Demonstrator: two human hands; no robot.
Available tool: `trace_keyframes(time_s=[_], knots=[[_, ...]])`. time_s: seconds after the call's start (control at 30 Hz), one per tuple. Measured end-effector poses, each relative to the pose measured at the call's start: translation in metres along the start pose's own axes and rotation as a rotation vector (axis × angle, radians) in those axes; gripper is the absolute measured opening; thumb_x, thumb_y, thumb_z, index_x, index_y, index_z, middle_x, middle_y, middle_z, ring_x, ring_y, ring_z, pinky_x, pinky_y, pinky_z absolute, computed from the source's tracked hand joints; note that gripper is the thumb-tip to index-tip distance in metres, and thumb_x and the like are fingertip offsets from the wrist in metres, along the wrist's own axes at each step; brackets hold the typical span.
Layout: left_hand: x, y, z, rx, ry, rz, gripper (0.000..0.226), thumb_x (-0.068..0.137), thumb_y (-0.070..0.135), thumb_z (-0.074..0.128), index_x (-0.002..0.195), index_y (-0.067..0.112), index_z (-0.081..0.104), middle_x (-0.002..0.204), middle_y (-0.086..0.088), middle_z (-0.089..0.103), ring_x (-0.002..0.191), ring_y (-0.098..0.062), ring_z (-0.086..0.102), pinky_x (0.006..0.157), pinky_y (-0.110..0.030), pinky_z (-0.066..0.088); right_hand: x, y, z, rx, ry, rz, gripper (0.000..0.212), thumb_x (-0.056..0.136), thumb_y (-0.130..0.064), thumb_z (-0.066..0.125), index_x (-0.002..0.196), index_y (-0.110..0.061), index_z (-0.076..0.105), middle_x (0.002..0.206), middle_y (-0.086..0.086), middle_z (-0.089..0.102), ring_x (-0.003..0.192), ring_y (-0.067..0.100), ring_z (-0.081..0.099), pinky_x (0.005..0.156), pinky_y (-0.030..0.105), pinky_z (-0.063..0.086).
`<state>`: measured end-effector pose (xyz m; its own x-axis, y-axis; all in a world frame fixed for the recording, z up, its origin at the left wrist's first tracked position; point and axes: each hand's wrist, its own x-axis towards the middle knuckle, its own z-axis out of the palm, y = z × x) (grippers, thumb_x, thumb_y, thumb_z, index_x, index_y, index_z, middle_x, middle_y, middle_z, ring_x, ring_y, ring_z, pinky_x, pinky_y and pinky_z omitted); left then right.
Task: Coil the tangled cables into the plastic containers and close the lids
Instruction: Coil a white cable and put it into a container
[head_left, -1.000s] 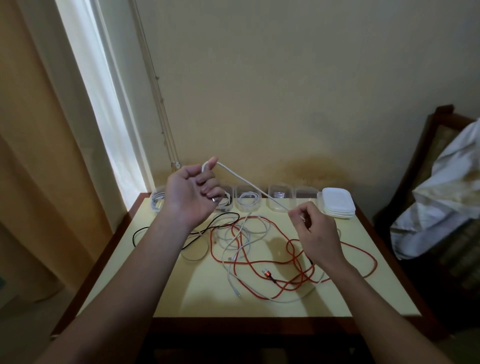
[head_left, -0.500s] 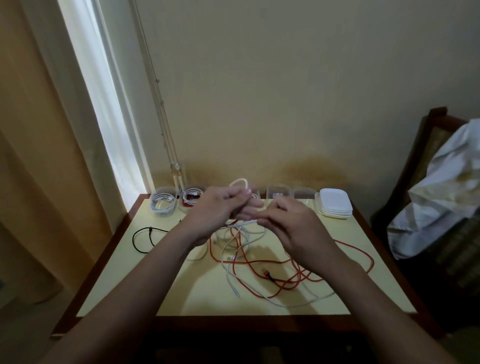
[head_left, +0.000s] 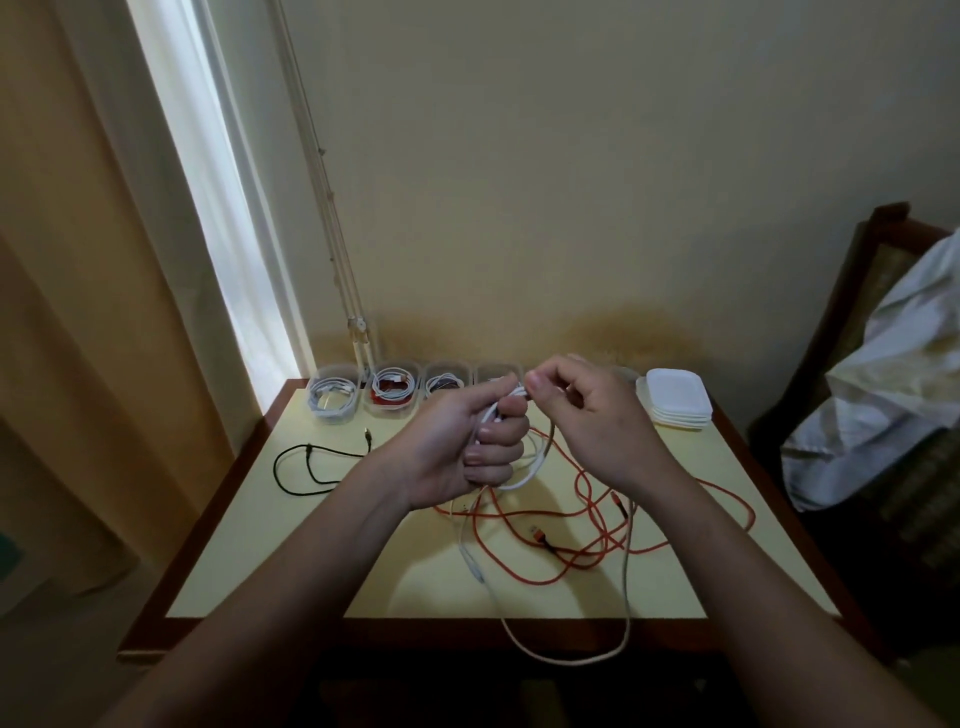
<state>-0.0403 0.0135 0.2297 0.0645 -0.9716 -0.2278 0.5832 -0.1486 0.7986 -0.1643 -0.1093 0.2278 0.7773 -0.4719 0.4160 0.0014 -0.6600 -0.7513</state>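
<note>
L hand (head_left: 452, 452), R hand (head_left: 597, 421) grip white cable (head_left: 525, 475), blocking mid containers (head_left: 448, 367).

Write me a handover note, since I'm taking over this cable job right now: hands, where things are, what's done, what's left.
Left hand grips a part-wound coil of the white cable. Right hand pinches the same cable at the coil's top. The cable's loose tail hangs over the front edge of the table.
Containers line the table's back edge, with stacked lids at the right end.
Done: at least three containers hold coiled cables, all unlidded.
Left: finish and box the white cable, coil the orange cable and black cable lying loose on the table, then close the lids.
</note>
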Motion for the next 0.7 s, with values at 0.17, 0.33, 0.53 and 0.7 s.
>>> trace_keyframes(time_s=[0.17,0.33,0.53,0.7], knots=[[-0.006,0.008,-0.002,-0.082,0.016,0.056,0.037,0.098,0.029,0.040,0.062,0.023,0.044,0.055,0.009,0.015,0.043,-0.009,0.008,0.038,-0.022,0.006,-0.001,0.008,-0.005,0.012,-0.076,0.059,0.033,0.102,-0.046,0.052,0.084,-0.019,0.060,0.060,-0.010,0.045,0.055,0.002,0.038,0.051,0.018,0.031],[-0.031,0.045,-0.019,-0.294,0.055,0.314,0.037,0.096,0.026,0.038,0.059,0.025,0.038,0.052,0.009,0.013,0.041,-0.008,0.007,0.036,-0.023,0.007,-0.007,0.028,-0.016,0.005,-0.036,0.139,0.038,0.098,-0.054,0.052,0.081,-0.021,0.058,0.058,-0.016,0.045,0.054,0.002,0.039,0.051,0.019,0.032],[-0.041,0.064,-0.029,-0.349,0.271,0.508,0.021,0.076,0.018,0.042,0.057,0.024,0.035,0.047,0.007,0.017,0.040,-0.010,0.007,0.036,-0.024,0.008,-0.013,0.053,-0.013,0.280,-0.030,0.307,0.021,0.097,-0.039,0.062,0.100,-0.018,0.061,0.071,0.003,0.040,0.064,0.017,0.038,0.058,0.029,0.038],[-0.034,0.057,-0.035,-0.323,0.435,0.591,0.015,0.077,0.017,0.042,0.064,0.022,0.038,0.051,0.007,0.021,0.039,-0.009,0.015,0.037,-0.023,0.012,-0.020,0.066,-0.004,0.256,0.003,0.341,0.005,0.100,-0.024,0.061,0.097,-0.024,0.065,0.075,-0.005,0.063,0.062,0.016,0.046,0.056,0.030,0.042]])
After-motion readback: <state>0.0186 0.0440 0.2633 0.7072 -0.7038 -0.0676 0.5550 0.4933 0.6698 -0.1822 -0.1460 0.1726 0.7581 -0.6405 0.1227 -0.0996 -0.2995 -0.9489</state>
